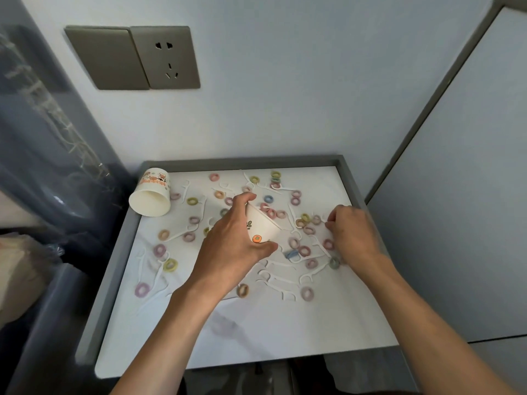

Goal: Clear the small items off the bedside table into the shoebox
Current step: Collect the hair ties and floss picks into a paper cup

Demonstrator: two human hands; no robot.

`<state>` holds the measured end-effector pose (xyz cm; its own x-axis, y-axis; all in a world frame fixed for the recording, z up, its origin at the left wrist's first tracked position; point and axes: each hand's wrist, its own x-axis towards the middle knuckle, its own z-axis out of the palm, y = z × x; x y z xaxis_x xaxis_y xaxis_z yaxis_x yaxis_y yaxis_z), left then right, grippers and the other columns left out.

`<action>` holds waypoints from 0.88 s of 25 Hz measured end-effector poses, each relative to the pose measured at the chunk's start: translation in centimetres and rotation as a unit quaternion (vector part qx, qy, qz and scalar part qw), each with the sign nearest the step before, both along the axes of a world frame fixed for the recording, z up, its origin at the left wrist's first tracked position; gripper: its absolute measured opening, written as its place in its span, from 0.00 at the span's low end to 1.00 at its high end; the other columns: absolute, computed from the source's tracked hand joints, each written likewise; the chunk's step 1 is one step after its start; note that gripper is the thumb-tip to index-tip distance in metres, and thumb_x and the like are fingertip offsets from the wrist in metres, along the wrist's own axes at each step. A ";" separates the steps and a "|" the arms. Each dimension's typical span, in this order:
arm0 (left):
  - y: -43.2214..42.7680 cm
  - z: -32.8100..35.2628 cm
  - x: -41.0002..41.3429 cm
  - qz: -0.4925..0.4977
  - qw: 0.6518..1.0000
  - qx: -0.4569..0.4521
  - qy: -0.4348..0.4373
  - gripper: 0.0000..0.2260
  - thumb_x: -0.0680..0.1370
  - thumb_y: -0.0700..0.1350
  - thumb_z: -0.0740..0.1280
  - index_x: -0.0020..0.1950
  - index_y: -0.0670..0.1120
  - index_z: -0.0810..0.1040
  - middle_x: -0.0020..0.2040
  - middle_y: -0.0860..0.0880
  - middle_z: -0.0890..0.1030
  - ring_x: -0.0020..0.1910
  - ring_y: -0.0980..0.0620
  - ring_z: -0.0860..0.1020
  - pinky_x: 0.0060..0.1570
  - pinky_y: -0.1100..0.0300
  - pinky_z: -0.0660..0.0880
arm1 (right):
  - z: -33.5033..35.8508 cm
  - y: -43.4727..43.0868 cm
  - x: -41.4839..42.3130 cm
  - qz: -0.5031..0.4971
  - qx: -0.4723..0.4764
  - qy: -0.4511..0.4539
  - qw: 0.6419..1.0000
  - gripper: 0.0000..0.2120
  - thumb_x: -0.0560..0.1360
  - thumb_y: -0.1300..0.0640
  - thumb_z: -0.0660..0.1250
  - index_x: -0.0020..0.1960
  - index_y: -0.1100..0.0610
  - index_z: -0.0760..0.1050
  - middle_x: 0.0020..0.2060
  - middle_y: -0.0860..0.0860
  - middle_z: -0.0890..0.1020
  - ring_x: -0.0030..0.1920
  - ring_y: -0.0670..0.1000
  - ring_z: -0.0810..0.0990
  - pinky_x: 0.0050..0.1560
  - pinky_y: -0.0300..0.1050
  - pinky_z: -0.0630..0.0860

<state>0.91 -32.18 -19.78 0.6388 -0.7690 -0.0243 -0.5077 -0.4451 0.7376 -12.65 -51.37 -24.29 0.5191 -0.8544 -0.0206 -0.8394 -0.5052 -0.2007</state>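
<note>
Head view: hair rings (170, 264) and floss picks (281, 290) are scattered across the bedside table (256, 337). A tilted paper cup (261, 226) is gripped mid-table by the left hand (228, 246). The right hand (353, 235) is curled near the right edge; its hold cannot be told.

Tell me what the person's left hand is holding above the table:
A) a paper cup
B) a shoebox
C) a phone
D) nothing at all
A: the left hand has its fingers and thumb wrapped round a white paper cup, which is tilted over the scattered hair ties.
</note>
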 end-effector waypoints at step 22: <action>1.0 -0.5 0.6 0.002 1.000 -0.021 -0.003 0.36 0.67 0.54 0.78 0.69 0.60 0.62 0.56 0.56 0.75 0.51 0.52 0.72 0.41 0.70 0.65 | 2.2 4.9 0.1 0.048 0.007 0.092 0.995 0.08 0.75 0.68 0.61 0.51 0.58 0.73 0.50 0.57 0.80 0.50 0.60 0.79 0.39 0.46 0.68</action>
<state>1.50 -31.20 -20.27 0.6427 -0.7660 0.0118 -0.5094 -0.4157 0.7535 -12.58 -46.46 -22.07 0.5852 -0.7999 -0.1334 -0.8102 -0.5835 -0.0556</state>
